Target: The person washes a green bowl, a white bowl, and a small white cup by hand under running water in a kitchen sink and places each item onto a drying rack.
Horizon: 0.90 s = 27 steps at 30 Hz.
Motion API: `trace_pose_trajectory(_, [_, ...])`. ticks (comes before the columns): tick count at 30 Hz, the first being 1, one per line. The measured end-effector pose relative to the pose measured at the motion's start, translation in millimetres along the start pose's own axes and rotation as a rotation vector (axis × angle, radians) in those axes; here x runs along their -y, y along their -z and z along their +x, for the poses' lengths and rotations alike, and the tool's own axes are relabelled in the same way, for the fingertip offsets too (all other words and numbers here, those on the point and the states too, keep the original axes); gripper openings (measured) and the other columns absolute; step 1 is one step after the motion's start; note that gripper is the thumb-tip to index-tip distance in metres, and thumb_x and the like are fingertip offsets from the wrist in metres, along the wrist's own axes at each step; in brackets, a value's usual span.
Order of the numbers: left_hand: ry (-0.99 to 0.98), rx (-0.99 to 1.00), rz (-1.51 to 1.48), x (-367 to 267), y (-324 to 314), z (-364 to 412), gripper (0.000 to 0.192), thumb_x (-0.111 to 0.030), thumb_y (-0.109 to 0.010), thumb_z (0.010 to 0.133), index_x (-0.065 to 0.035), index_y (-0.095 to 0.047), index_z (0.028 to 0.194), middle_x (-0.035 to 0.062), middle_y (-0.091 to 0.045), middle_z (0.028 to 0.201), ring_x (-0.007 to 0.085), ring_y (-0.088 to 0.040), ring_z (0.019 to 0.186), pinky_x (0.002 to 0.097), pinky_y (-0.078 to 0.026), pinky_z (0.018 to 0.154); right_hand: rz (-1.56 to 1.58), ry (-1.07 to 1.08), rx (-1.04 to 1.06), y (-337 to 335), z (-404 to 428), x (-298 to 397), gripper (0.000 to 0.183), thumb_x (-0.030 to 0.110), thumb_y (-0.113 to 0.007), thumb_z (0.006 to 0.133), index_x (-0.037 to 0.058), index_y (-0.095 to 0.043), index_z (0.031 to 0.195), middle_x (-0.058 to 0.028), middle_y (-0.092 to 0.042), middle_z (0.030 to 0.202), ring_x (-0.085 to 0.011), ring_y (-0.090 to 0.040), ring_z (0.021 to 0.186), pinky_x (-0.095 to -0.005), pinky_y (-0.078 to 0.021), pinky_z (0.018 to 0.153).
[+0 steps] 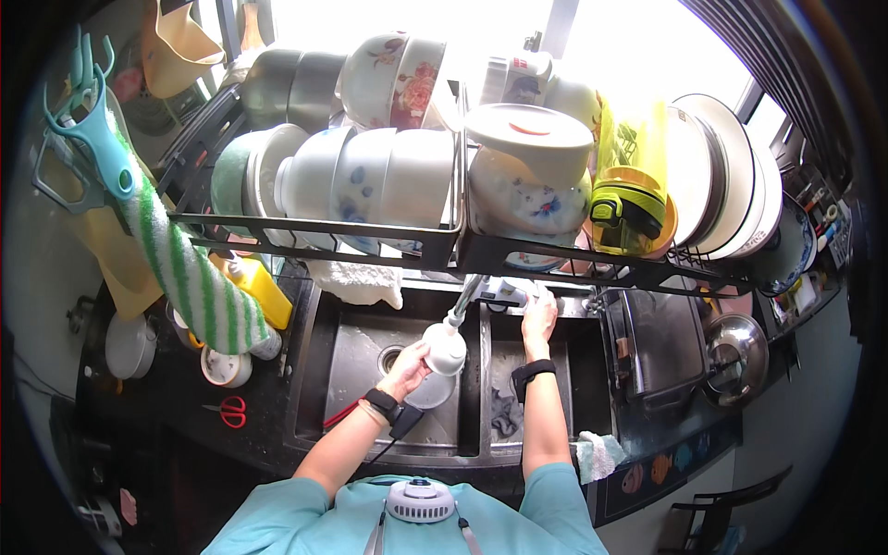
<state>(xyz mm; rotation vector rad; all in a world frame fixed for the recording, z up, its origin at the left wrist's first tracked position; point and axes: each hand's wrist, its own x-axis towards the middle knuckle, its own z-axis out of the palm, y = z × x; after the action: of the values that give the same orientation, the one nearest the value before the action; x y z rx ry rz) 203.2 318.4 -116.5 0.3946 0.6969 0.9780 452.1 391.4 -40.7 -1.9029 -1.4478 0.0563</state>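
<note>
My left hand [408, 371] holds a white rounded piece [444, 349] at the lower end of the metal faucet spout [468, 295], above the left sink basin [354, 340]. Just below it is a round, pale translucent shape [430, 390], partly hidden by my hand; I cannot tell what it is. My right hand [540, 316] reaches over the right basin [562, 402], its fingers curled on the right end of a white unit [503, 291] at the faucet's base. A dark wet cloth [506, 414] lies in that right basin.
A black dish rack [388, 257] with bowls, plates and a yellow-green bottle [628, 201] overhangs the sink. At left are a hanging green-striped towel [187, 270], a yellow bottle [267, 291] and red-handled scissors [232, 412]. A glass lid [735, 357] stands at right.
</note>
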Motion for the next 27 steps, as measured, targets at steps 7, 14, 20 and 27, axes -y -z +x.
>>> trace_pose_trajectory(7, [0.01, -0.011, -0.008, -4, -5, -2, 0.033, -0.017, -0.041, 0.089, -0.0016, -0.041, 0.118, 0.0099, -0.052, 0.113, 0.0204, -0.052, 0.101, 0.0357, -0.043, 0.087, 0.025, 0.01, -0.089, 1, -2, 1, 0.029, 0.017, -0.057, 0.078, -0.0011, -0.056, 0.101, -0.0199, -0.057, 0.097, -0.0324, -0.054, 0.093, -0.0363, -0.0409, 0.082])
trace_pose_trajectory(14, [0.012, -0.002, -0.025, -4, -5, -4, 0.032, -0.017, -0.04, 0.089, -0.0012, -0.041, 0.117, 0.0102, -0.052, 0.113, 0.0204, -0.052, 0.101, 0.0356, -0.043, 0.087, 0.023, -0.035, -0.046, 5, -2, 8, 0.026, 0.017, -0.058, 0.077, 0.0004, -0.058, 0.097, -0.0189, -0.059, 0.093, -0.0323, -0.055, 0.089, -0.0367, -0.0417, 0.079])
trace_pose_trajectory(20, [0.014, -0.004, -0.019, -6, -7, -6, 0.032, -0.017, -0.04, 0.09, -0.002, -0.041, 0.118, 0.01, -0.052, 0.113, 0.0202, -0.052, 0.101, 0.0351, -0.044, 0.086, 0.034, -0.038, -0.049, 4, 9, -6, 0.026, 0.016, -0.058, 0.075, 0.0024, -0.059, 0.098, -0.0184, -0.059, 0.093, -0.032, -0.055, 0.089, -0.0365, -0.042, 0.078])
trace_pose_trajectory(27, [0.014, -0.016, -0.027, -8, -5, -8, 0.033, -0.017, -0.04, 0.09, -0.0024, -0.041, 0.119, 0.0098, -0.051, 0.114, 0.0203, -0.051, 0.103, 0.0359, -0.042, 0.088, 0.109, -0.066, 0.076, 15, 15, 5, 0.025, 0.012, -0.058, 0.075, 0.0008, -0.059, 0.097, -0.0191, -0.059, 0.093, -0.032, -0.056, 0.089, -0.0358, -0.0426, 0.078])
